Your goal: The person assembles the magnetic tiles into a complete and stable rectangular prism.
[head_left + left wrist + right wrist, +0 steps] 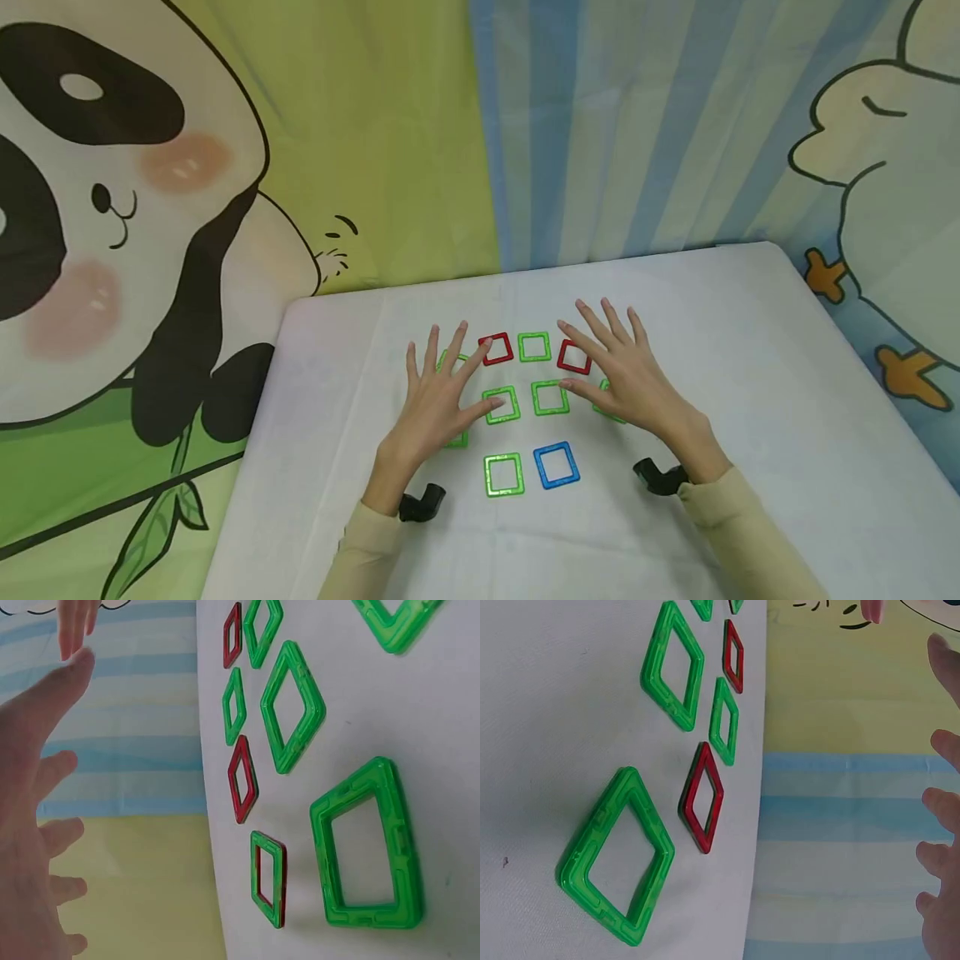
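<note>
The head view is looking forward and down from behind the left hand and right hand; each wrist view, turned sideways, is facing across the counter from close beneath its hand. All three are sharing the green frame between two red frames.

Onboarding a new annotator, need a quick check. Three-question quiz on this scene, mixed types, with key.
1. Multiple choice: which frame colour shows exactly once in the head view?
A) red
B) green
C) blue

2. True or false: the right hand is pinching a red frame.

3. Fill in: in the head view, the frame directly left of the blue frame is coloured ____.

Key
1. C.
2. False; its fingers are spread and hold nothing.
3. Green; the green frame lies beside it with a gap between them.
</note>
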Available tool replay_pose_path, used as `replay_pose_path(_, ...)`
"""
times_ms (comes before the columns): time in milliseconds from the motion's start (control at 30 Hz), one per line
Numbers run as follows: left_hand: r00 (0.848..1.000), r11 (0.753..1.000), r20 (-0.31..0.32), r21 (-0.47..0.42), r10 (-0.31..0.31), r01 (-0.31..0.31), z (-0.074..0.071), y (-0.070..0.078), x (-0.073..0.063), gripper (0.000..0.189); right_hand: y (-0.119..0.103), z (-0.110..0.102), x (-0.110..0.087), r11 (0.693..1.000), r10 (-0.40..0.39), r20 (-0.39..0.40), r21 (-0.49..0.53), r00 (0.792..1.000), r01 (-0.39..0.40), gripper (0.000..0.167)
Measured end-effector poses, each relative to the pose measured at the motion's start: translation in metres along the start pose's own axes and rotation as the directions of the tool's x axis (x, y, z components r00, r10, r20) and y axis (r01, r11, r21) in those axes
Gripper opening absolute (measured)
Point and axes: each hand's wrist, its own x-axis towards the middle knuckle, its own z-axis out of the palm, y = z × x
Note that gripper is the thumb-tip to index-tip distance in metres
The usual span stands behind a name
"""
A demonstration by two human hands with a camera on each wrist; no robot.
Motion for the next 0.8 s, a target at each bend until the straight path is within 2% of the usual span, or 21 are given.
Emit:
replay_pose_path(200,1.000,0.999,-0.008,-0.031,0.012,-0.012,0.004,0.000,0.001,0.093,0.003,0.001,-0.002,1.000,0.012,0.025,0.007,1.000,-0.012,0.079)
replay_pose_path(300,1.000,0.999,0.010,-0.039,0.017,-0.017,0.009,0.000,0.003,0.097,0.004,0.003,-0.005,0.999,0.024,0.044,0.036,0.999,-0.026,0.082)
replay_pose_path(367,0.999,0.997,0.026,-0.078,0.023,-0.021,0.014,0.002,0.005,0.096,0.005,0.005,-0.007,0.997,0.034,0.053,0.064,0.998,-0.037,0.081)
replay_pose_path(433,0.998,0.989,0.052,-0.144,0.027,-0.019,0.021,0.004,0.007,0.090,0.005,0.007,-0.010,0.994,0.044,0.059,0.100,0.997,-0.050,0.078)
replay_pose_path(567,0.993,0.963,0.119,-0.267,0.008,0.024,0.033,0.009,0.009,0.072,0.005,0.018,-0.013,0.982,0.051,0.097,0.176,0.994,-0.068,0.063)
replay_pose_path(700,0.988,0.964,0.157,-0.263,0.000,0.042,0.044,0.011,0.011,0.062,0.003,0.033,-0.013,0.971,0.053,0.175,0.220,0.983,-0.092,0.052)
replay_pose_path(800,0.982,0.965,0.188,-0.259,0.004,0.045,0.053,0.013,0.012,0.061,0.003,0.044,-0.015,0.966,0.068,0.235,0.228,0.970,-0.122,0.052)
